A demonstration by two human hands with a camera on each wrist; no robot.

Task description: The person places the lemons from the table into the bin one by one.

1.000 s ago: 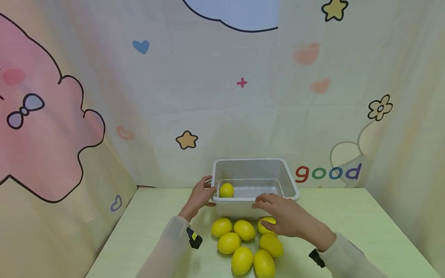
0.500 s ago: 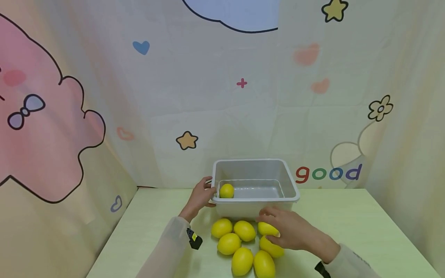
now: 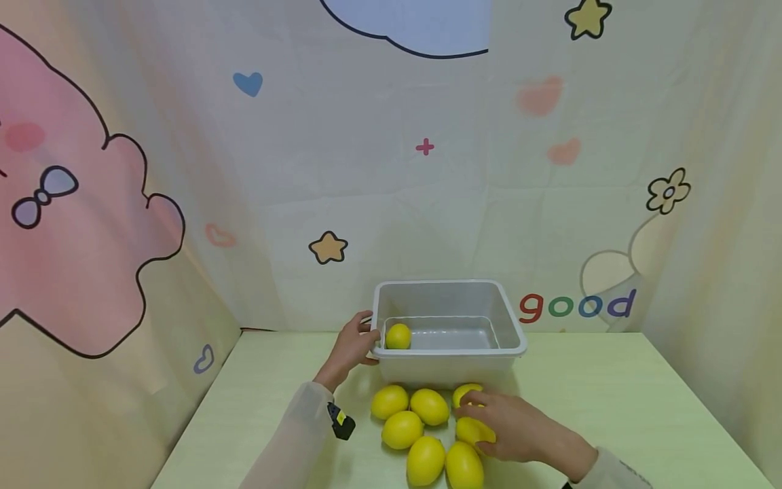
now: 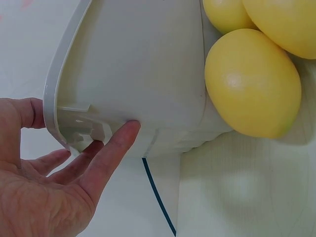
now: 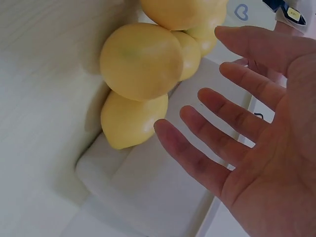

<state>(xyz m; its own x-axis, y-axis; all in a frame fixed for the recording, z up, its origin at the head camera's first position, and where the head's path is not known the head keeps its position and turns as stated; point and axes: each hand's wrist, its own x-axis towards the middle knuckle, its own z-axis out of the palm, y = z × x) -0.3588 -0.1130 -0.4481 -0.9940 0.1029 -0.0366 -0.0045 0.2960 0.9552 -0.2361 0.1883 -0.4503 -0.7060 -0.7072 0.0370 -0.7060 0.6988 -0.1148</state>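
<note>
The left hand (image 3: 349, 346) has the bin (image 3: 446, 367) by its left end, the rim pinched between a thumb over the edge and fingers against the outside. Just right of that grip, across the wall, one lemon (image 3: 398, 336) sits inside the bin, near the front left corner.

The right hand (image 3: 516, 428) is lower, in front of the bin, its fingers spread apart with gaps between them. They reach over the nearest lemon (image 3: 476, 430), thumb on the side toward the person; I can't tell whether they touch it. The far lemon (image 3: 468, 391) lies just beyond those fingers, partly hidden by them, near the bin's front wall. Five more lemons (image 3: 402, 430) rest on the table (image 3: 586, 401) to the left of that hand. Past both hands, behind the bin, hangs a printed cloth (image 3: 366, 170), with "good" lettered to the right.
</note>
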